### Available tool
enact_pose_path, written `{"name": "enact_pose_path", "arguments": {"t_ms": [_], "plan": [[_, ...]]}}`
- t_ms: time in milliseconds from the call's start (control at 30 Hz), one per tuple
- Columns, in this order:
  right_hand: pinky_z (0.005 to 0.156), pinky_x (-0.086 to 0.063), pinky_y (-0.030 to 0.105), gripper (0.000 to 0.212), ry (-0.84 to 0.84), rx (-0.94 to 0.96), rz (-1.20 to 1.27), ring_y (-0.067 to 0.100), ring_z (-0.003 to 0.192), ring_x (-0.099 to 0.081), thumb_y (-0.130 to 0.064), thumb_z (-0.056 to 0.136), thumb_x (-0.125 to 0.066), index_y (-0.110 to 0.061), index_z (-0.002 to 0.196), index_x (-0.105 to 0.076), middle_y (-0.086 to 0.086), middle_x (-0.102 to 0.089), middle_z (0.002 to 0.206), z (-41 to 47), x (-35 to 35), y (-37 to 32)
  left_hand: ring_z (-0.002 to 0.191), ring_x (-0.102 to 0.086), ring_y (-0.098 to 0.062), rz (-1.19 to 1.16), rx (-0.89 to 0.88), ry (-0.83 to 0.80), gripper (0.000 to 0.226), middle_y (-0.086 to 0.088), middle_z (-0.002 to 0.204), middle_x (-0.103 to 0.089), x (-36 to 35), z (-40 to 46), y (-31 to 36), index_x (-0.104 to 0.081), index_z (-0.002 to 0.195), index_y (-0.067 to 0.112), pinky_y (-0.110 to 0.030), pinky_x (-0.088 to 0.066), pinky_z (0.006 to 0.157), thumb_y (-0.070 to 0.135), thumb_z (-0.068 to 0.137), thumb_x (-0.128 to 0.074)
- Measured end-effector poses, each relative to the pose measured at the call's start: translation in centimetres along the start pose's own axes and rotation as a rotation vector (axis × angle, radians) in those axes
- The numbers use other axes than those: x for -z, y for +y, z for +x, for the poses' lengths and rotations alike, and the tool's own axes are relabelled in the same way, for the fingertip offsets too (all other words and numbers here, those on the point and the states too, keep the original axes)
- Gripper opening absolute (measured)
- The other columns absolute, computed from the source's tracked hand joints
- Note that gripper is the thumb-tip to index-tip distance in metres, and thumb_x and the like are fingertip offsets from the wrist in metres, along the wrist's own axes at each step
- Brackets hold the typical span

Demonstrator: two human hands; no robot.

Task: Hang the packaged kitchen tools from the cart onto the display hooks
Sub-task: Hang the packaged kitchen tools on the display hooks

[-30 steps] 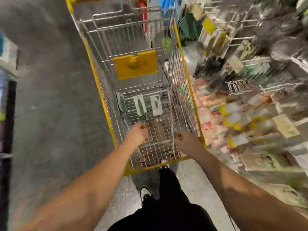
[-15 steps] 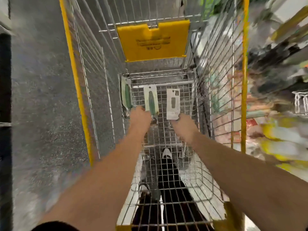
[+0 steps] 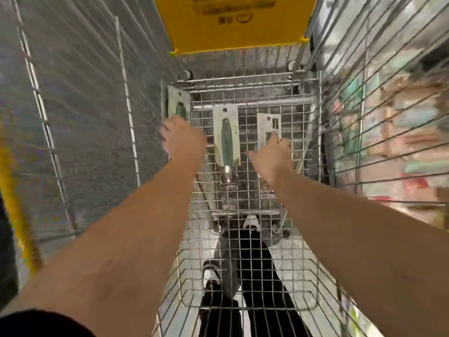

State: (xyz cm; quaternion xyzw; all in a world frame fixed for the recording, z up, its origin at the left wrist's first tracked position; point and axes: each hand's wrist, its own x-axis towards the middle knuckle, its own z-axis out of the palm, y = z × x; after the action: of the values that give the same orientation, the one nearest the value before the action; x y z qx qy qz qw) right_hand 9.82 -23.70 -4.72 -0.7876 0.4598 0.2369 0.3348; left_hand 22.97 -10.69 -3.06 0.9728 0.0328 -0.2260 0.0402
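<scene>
Three packaged kitchen tools lie on the wire floor of the cart (image 3: 272, 98). A green-handled tool on a card (image 3: 179, 105) leans at the left wall. A second green-handled tool (image 3: 226, 135) lies in the middle, its metal end pointing toward me. A white card package (image 3: 268, 124) lies at the right. My left hand (image 3: 183, 138) reaches over the lower part of the left package, fingers spread. My right hand (image 3: 271, 154) reaches onto the white package, fingers extended over its lower half. Whether either hand grips its package is blurred.
A yellow plastic flap (image 3: 233, 23) hangs at the cart's far end. Wire walls rise on both sides, with a yellow rim (image 3: 14, 203) at left. Blurred shelves of goods (image 3: 401, 132) stand to the right. My legs and shoes (image 3: 250, 271) show through the cart floor.
I have leaned deeper into the cart. Both hands have moved forward from the near end to the packages at the far end, the left to the left one, the right to the white one.
</scene>
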Motion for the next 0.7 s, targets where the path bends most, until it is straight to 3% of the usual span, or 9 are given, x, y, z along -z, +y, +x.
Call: {"name": "enact_pose_path", "arguments": {"t_ms": [133,233,333,433,500,633,700], "plan": [[0.109,-0.040,0.038,0.087,0.035,0.005,-0.036,0.036,0.136,-0.036,-0.023,0.091,-0.070,-0.012,0.157,-0.013,0.021,-0.028,0.152,0.8,-1.1,0.4,0.140,-0.033,-0.037,-0.017,-0.012,0.079,0.072,-0.020,0.157,-0.025,-0.8,0.9,0.2,-0.025,0.152,0.008,-0.053,-0.039,0.109,0.017,0.092,-0.064],[0.105,-0.048,0.036,0.079,0.068,0.013,0.036,0.029,0.126,-0.046,-0.004,0.089,-0.063,-0.014,0.155,-0.020,0.015,-0.037,0.146,1.3,-1.5,1.0,0.125,-0.049,-0.035,-0.130,0.019,0.029,0.070,-0.021,0.146,-0.038,-1.1,1.2,0.1,-0.026,0.150,0.006,-0.049,-0.046,0.104,0.014,0.094,-0.065],[0.079,-0.061,0.036,0.074,0.101,-0.028,0.239,0.023,0.102,-0.062,0.004,0.087,-0.062,-0.017,0.151,-0.033,0.007,-0.053,0.129,1.3,-1.0,1.3,0.113,-0.058,-0.036,-0.208,0.062,-0.049,0.052,-0.020,0.137,-0.047,-1.1,0.9,-0.1,-0.036,0.142,0.002,-0.047,-0.053,0.096,0.020,0.099,-0.060],[0.062,-0.062,0.036,0.051,0.083,-0.082,0.332,0.023,0.081,-0.068,0.000,0.092,-0.060,-0.015,0.139,-0.044,0.005,-0.061,0.104,0.7,-0.2,1.4,0.110,-0.061,-0.036,-0.272,0.084,-0.105,0.047,-0.019,0.132,-0.054,-0.7,0.6,-0.3,-0.033,0.141,0.001,-0.044,-0.055,0.090,0.011,0.100,-0.052],[0.052,-0.056,0.029,0.042,0.068,-0.088,0.388,0.021,0.072,-0.067,-0.004,0.095,-0.060,-0.013,0.133,-0.045,0.006,-0.061,0.097,0.2,0.2,1.4,0.104,-0.063,-0.033,-0.312,0.113,-0.138,0.050,-0.018,0.124,-0.059,-0.3,0.4,-0.6,-0.028,0.144,0.002,-0.043,-0.057,0.085,0.005,0.100,-0.050],[0.057,-0.059,0.031,0.041,0.023,-0.125,0.554,0.018,0.068,-0.064,-0.015,0.096,-0.064,-0.013,0.132,-0.044,0.005,-0.061,0.093,-0.5,0.9,0.9,0.071,-0.056,-0.016,-0.428,0.141,-0.113,0.050,-0.005,0.090,-0.055,0.2,-0.5,-1.3,-0.032,0.139,0.006,-0.035,-0.054,0.065,0.005,0.096,-0.059],[0.059,-0.059,0.029,0.047,-0.001,-0.137,0.625,0.017,0.072,-0.064,-0.019,0.096,-0.065,-0.011,0.136,-0.042,0.005,-0.061,0.096,-0.6,1.3,0.6,0.067,-0.056,-0.014,-0.530,0.159,-0.124,0.046,-0.002,0.084,-0.052,0.3,-1.3,-1.7,-0.035,0.134,0.007,-0.029,-0.048,0.053,0.006,0.095,-0.060]]}}
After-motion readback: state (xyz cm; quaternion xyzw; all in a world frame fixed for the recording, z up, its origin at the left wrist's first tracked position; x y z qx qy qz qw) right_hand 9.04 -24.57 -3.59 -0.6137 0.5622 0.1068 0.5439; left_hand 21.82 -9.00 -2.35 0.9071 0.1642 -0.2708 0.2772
